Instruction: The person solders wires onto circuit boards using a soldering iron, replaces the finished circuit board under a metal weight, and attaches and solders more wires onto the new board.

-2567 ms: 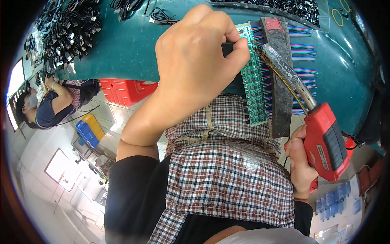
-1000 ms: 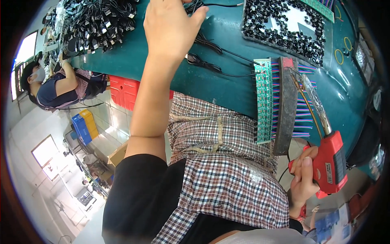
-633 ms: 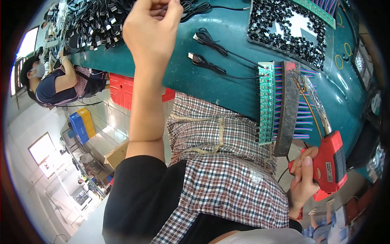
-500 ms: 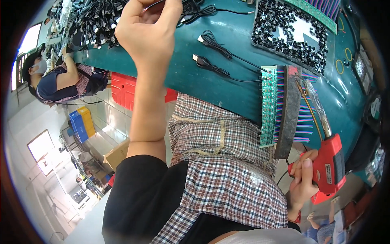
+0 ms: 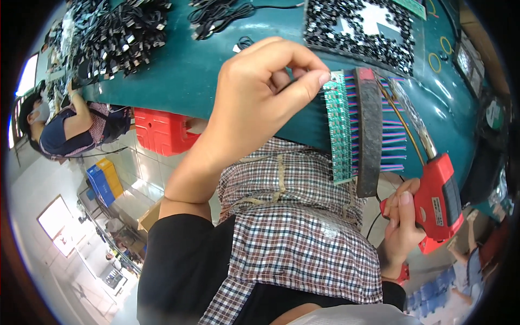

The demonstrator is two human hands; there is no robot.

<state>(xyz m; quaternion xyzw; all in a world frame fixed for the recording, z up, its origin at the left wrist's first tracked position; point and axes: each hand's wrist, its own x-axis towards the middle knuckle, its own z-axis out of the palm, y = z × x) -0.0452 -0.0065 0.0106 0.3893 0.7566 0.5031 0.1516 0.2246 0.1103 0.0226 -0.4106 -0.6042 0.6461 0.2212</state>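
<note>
My left hand [image 5: 265, 89] reaches over the bench, thumb and fingertips pinched at the top left corner of a green circuit board strip [image 5: 339, 130]. Whatever sits in that pinch is hidden. Wrapped round the handle of a red soldering gun [image 5: 440, 200] is my right hand [image 5: 403, 222]; the gun's metal tube and thin brass-coloured tube point up toward the strip's top end. A dark, heavy-looking bar [image 5: 370, 135] lies across the pink and blue wires [image 5: 394, 142] beside the strip. One black cable [image 5: 245, 42] shows only partly behind my left hand.
Black USB cables [image 5: 122, 38] are heaped at the far left, with a smaller bundle [image 5: 216, 16] beside them. A tray [image 5: 309, 40] of small black parts stands at the back right, near yellow rings [image 5: 434, 62]. A co-worker [image 5: 65, 122] sits left, by a red stool [image 5: 162, 132].
My left hand has come from the far edge, where it held a thin dark cable, down and right to the strip's corner, covering the cables there. The right hand keeps its grip.
</note>
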